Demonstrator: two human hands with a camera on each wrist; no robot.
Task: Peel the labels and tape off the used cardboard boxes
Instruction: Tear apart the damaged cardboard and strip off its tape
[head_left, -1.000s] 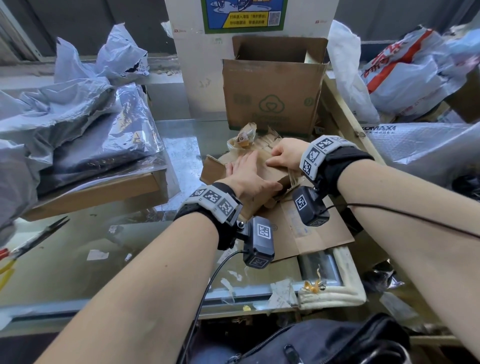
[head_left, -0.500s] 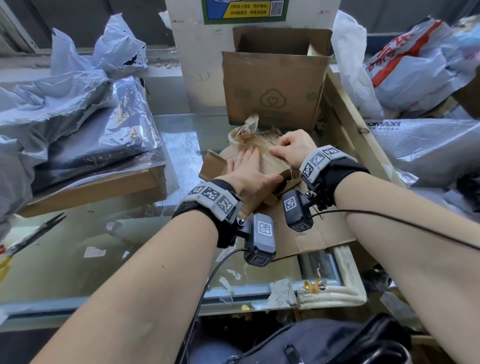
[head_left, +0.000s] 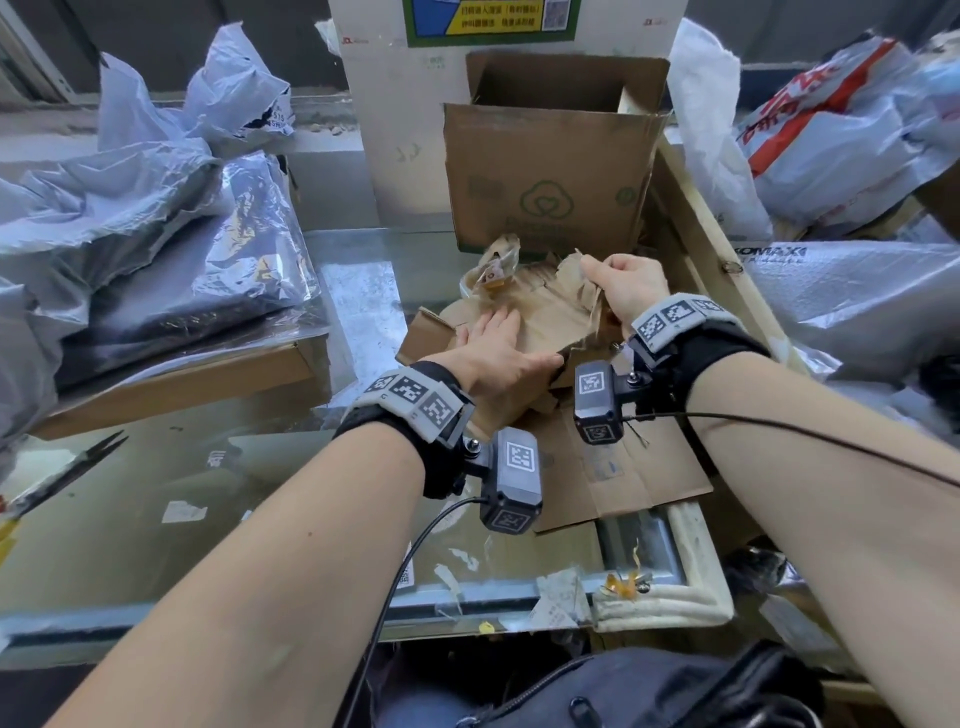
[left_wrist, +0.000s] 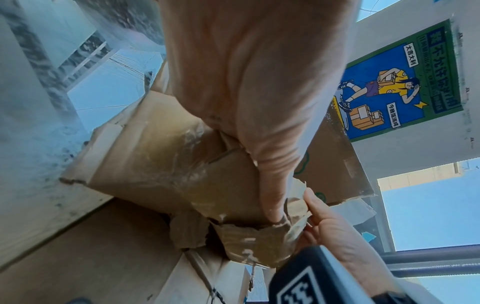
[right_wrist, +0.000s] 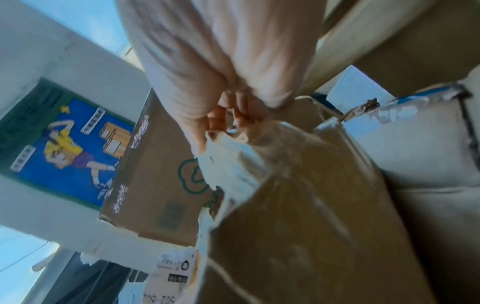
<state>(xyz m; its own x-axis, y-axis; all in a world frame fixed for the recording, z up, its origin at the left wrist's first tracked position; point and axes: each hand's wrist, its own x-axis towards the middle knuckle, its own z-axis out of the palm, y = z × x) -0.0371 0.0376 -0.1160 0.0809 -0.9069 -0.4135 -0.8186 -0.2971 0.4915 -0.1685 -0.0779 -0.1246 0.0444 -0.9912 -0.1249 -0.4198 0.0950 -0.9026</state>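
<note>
While our left hand presses flat on the crushed box on the glass counter, our right hand pinches a half-lifted tape strip — peeling well underway, unfinished — upright box behind looks untouched

The light is soft and even daylight, with no hard shadows in the head view. The glass counter gives a pale glare and dim reflections. The grey plastic bags shine in white streaks. Straight lines bend near the edges of the head view, and the forearms look stretched. Both wrist views have a cold blue tint; bright window areas are washed out. The right wrist view is blurred, mostly around the right hand.
</note>
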